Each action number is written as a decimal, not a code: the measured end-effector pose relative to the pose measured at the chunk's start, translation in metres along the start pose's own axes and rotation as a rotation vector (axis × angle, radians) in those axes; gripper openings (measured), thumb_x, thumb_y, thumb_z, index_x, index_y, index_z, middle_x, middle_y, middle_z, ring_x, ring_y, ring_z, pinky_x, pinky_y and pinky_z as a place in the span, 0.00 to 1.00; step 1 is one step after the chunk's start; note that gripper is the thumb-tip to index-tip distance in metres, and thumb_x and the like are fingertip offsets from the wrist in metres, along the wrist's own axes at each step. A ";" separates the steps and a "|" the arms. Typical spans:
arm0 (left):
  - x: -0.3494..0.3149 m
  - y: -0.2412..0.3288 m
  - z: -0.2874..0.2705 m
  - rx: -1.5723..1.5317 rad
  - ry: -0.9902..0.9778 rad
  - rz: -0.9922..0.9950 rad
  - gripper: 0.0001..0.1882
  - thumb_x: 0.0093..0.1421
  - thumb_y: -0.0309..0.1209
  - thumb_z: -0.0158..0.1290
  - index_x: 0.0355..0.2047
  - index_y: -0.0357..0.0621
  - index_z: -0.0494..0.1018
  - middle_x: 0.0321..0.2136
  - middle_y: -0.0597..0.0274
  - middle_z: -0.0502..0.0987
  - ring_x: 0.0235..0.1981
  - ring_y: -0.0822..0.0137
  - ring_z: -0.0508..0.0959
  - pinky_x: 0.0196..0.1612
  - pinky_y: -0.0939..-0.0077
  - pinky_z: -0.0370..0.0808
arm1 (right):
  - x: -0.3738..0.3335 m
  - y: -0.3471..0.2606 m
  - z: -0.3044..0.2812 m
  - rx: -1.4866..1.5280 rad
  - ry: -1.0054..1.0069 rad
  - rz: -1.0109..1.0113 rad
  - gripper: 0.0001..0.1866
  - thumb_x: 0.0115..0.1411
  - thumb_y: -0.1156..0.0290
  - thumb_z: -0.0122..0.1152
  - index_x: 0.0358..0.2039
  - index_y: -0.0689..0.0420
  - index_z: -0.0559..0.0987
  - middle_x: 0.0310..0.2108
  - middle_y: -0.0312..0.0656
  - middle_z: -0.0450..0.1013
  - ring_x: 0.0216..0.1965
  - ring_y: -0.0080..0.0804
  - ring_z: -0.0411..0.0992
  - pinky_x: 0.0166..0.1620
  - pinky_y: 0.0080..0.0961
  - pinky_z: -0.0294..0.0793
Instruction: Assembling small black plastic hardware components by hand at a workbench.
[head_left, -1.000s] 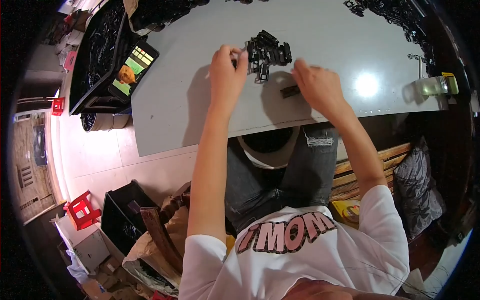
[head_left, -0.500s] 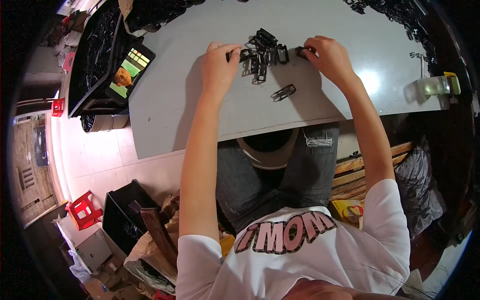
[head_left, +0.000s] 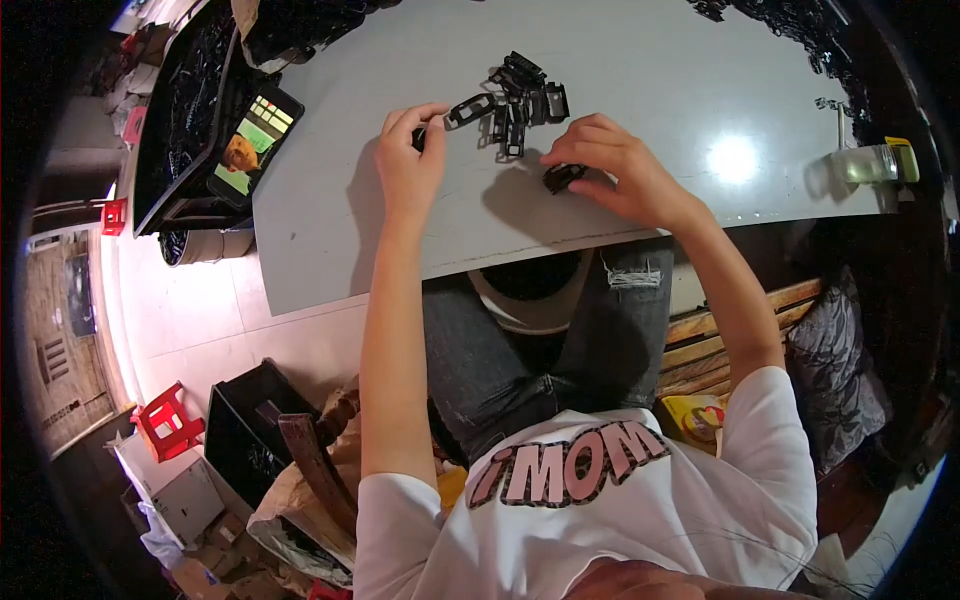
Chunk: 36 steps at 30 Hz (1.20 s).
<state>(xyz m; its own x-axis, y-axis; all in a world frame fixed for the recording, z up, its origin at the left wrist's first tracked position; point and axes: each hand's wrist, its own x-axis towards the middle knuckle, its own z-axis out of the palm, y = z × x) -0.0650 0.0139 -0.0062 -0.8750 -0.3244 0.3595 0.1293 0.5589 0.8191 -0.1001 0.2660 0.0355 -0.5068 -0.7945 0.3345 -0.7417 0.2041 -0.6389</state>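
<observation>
My left hand (head_left: 408, 165) is closed around a small black plastic piece (head_left: 419, 137), mostly hidden by the fingers. Just past its fingertips lies an oblong black plastic frame (head_left: 471, 109) with an opening in it. Nearer the table's front edge, my right hand (head_left: 622, 172) has its thumb and fingers about another black plastic frame (head_left: 562, 178); whether it holds a second piece is hidden. Between and beyond the hands is a loose pile of similar black frames (head_left: 516, 110), some leaning on one another, on the grey table (head_left: 340, 215).
A phone (head_left: 256, 143) with a lit screen leans by a black bin (head_left: 190, 125) at the left. Heaps of black parts (head_left: 800, 40) lie at the far right edge. Toward the right end lies a clear jar (head_left: 870, 165) with a yellow end. A bucket (head_left: 530, 300) stands below the table edge.
My right hand has moved left and nearer to me, onto the frame that lay apart. My left hand has drawn back slightly left, and the frame by its fingertips now lies clear of them.
</observation>
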 end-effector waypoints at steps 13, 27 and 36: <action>-0.012 0.010 -0.009 -0.008 -0.062 -0.026 0.07 0.55 0.22 0.51 0.34 0.43 0.77 0.29 0.60 0.74 0.29 0.67 0.75 0.32 0.76 0.71 | -0.015 0.012 0.019 -0.180 0.108 0.010 0.19 0.43 0.78 0.64 0.40 0.57 0.77 0.40 0.43 0.70 0.42 0.43 0.67 0.46 0.35 0.69; -0.022 0.047 -0.010 0.136 -0.238 0.412 0.17 0.52 0.27 0.55 0.44 0.44 0.73 0.43 0.54 0.72 0.44 0.55 0.72 0.48 0.64 0.69 | -0.016 0.012 0.014 -0.200 0.170 0.121 0.20 0.42 0.79 0.63 0.39 0.58 0.76 0.38 0.44 0.70 0.39 0.45 0.68 0.43 0.35 0.69; 0.193 -0.076 0.020 0.696 0.226 0.173 0.28 0.51 0.49 0.57 0.54 0.65 0.67 0.60 0.51 0.55 0.60 0.40 0.53 0.55 0.35 0.55 | -0.014 0.006 0.020 -0.236 0.162 0.147 0.22 0.41 0.76 0.64 0.41 0.57 0.75 0.38 0.44 0.70 0.39 0.45 0.67 0.43 0.37 0.68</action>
<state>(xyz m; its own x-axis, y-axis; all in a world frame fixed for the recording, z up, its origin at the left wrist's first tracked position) -0.2532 -0.0753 -0.0079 -0.7420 -0.2950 0.6020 -0.1344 0.9452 0.2975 -0.0883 0.2672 0.0133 -0.6654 -0.6488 0.3691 -0.7273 0.4522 -0.5163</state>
